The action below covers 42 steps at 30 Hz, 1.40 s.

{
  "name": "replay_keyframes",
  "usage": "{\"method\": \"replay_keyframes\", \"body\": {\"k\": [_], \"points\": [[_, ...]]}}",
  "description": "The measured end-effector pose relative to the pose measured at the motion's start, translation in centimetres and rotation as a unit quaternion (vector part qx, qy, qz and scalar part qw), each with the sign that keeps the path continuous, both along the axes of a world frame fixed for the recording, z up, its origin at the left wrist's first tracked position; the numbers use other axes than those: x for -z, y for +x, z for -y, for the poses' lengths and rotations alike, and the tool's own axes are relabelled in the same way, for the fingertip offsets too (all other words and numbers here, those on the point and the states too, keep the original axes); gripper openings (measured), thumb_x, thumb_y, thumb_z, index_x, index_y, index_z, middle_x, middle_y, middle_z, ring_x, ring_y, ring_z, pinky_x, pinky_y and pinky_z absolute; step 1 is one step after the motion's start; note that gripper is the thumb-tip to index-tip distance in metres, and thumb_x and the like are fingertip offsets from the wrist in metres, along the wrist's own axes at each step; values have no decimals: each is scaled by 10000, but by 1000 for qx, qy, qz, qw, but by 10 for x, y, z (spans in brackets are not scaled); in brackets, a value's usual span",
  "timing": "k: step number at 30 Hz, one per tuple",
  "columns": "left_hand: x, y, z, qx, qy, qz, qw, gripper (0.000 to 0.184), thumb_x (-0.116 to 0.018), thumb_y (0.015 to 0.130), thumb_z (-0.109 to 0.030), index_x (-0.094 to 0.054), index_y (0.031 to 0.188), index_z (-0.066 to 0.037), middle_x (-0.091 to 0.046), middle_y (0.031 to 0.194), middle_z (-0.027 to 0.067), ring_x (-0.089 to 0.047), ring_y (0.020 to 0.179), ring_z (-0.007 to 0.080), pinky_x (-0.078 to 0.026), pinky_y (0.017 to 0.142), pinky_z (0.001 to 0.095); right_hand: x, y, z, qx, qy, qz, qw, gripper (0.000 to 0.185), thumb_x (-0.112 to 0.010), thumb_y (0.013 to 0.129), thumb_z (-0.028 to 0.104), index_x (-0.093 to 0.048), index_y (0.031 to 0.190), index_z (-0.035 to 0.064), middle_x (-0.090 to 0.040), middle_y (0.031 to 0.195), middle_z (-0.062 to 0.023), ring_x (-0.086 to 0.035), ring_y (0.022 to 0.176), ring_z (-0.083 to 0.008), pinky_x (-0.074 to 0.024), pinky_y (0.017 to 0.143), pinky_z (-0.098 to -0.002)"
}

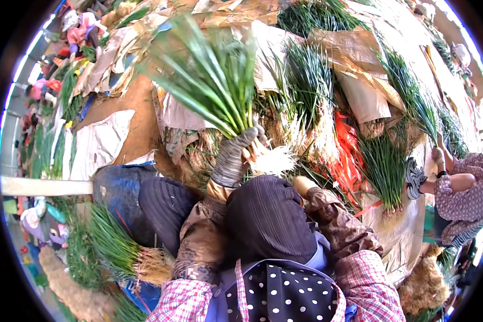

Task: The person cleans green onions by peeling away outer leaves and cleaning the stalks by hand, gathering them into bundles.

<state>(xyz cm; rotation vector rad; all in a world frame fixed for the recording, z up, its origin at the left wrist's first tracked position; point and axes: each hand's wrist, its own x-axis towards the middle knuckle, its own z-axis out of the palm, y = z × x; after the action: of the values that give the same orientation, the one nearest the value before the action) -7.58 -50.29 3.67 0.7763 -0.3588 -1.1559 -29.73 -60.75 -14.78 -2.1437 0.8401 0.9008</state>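
My left hand (240, 144), in a grey glove, is closed around a bunch of spring onions (220, 80). Their green leaves fan upward, blurred at the tips, and the pale roots (273, 160) hang out on the right of my fist. My right hand (304, 185) is low beside my knee, apart from the bunch; its fingers are hidden, so I cannot tell what they do. Just beyond it, loose spring onions (311, 80) lie in a heap with roots towards me, beside a red plastic sheet (347, 153).
Another bundle of spring onions (115, 241) lies by my left leg, next to a blue container (121, 188). More onions (383, 169) lie to the right, near a seated person (464, 196). Brown paper sacking (354, 53) covers heaps ahead. Other people (83, 32) sit far left.
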Motion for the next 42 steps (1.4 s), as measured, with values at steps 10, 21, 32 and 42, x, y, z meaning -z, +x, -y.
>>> {"method": "replay_keyframes", "body": {"k": [10,21,32,42], "points": [[55,-19,4,37,207,-112,971,297,-713,759,-49,-605,1034,-26,-631,820,65,-617,721,189,-533,627,326,-32,78,80,598,113,298,736,299,-653,864,317,-633,881,19,-617,643,-46,-532,480,-102,-453,439,-225],[84,-35,17,93,236,-95,963,232,-749,714,-13,-671,931,20,-692,896,78,-647,759,157,-527,682,278,-65,23,-14,130,-31,422,897,188,-501,895,155,-616,980,32,-680,801,-108,-641,683,-173,-521,619,-304],[94,-37,25,-8,303,67,950,243,-726,743,0,-634,968,3,-673,809,94,-647,674,178,-533,578,285,-82,94,12,664,355,299,587,134,-578,903,158,-614,996,68,-603,708,-14,-537,492,-117,-464,414,-235],[77,-40,9,18,143,-1,990,223,-688,795,-52,-609,990,21,-668,791,95,-640,650,178,-533,589,275,-44,95,23,578,446,357,583,294,-465,928,140,-570,1201,168,-628,1028,-61,-580,721,-144,-455,445,-285]]}}
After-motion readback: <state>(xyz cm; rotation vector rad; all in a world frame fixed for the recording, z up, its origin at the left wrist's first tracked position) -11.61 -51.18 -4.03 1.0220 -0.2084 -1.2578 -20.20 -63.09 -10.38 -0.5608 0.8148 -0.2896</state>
